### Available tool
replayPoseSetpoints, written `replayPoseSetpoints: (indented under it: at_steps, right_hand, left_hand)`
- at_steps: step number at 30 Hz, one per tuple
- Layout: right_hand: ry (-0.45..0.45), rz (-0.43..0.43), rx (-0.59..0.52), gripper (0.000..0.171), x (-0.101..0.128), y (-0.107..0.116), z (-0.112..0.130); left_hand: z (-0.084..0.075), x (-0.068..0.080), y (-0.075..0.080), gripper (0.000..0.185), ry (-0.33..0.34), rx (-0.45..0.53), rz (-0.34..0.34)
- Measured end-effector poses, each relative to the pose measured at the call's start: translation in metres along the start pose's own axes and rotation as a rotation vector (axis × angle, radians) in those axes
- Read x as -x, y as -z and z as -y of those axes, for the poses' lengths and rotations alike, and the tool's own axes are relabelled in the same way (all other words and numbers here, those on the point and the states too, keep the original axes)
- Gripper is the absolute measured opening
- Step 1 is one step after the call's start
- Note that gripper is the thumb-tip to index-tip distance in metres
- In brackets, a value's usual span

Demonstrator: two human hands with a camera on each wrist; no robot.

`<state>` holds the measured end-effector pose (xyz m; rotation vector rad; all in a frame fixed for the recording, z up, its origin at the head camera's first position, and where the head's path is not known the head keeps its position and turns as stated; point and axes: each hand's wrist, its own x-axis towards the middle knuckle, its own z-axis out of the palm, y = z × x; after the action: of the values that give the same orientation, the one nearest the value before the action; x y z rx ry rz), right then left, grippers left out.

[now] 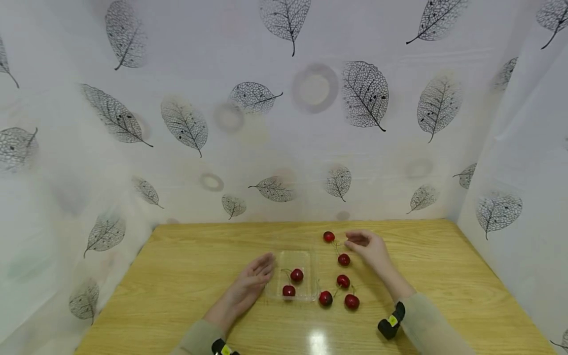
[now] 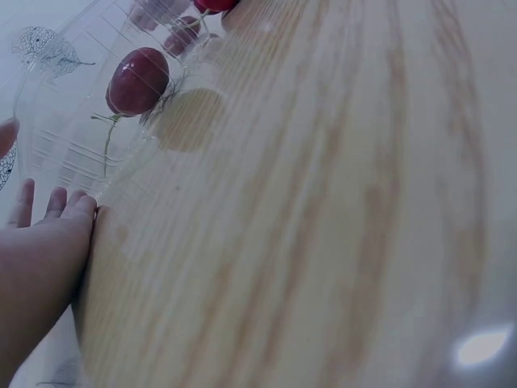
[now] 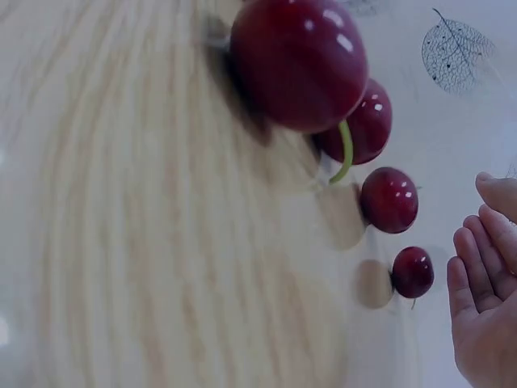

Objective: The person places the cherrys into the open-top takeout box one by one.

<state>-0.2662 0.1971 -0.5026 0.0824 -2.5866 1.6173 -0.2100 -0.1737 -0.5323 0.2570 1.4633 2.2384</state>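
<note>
A clear plastic box (image 1: 312, 276) stands on the table with two dark red cherries inside, one cherry (image 1: 297, 275) behind the other cherry (image 1: 289, 291). My left hand (image 1: 253, 282) is at the box's left side, fingers extended along its wall; in the left wrist view the fingertips (image 2: 58, 200) appear to touch the plastic. Right of the box lie several loose cherries with stems. My right hand (image 1: 367, 247) hovers beside the two farthest, a cherry (image 1: 329, 236) and a nearer cherry (image 1: 343, 260). Its fingers are loosely bent, with thumb and fingers apart and no fruit between them.
Closer to me, right of the box, are a cherry (image 1: 343, 281), a cherry (image 1: 326, 298) and a cherry (image 1: 352, 301). The wooden table (image 1: 199, 261) meets a leaf-printed white curtain (image 1: 301, 138) at the back and sides.
</note>
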Motion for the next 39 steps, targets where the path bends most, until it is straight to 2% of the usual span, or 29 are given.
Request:
replayPoseSetpoints:
  at_steps: [12,20,32,39]
  right_hand:
    - [-0.081,-0.054,-0.015,0.036,-0.002,0.005,-0.014]
    - [-0.098,-0.047,0.015,0.037,-0.004,0.007,-0.023]
    - [-0.077,-0.033,0.054,0.039,-0.008,0.003,-0.035]
    - [-0.049,-0.032,0.089,0.038,-0.008,0.000,-0.034]
  left_hand:
    - [0.000,0.001,-0.001,0.083,-0.003,0.002,-0.004]
    - [0.002,0.001,-0.001,0.082,-0.014,-0.003,-0.003]
    - [0.002,-0.001,-0.001,0.080,0.010,0.010,-0.010]
    - [0.000,0.001,-0.002,0.081,-0.006,-0.017,-0.001]
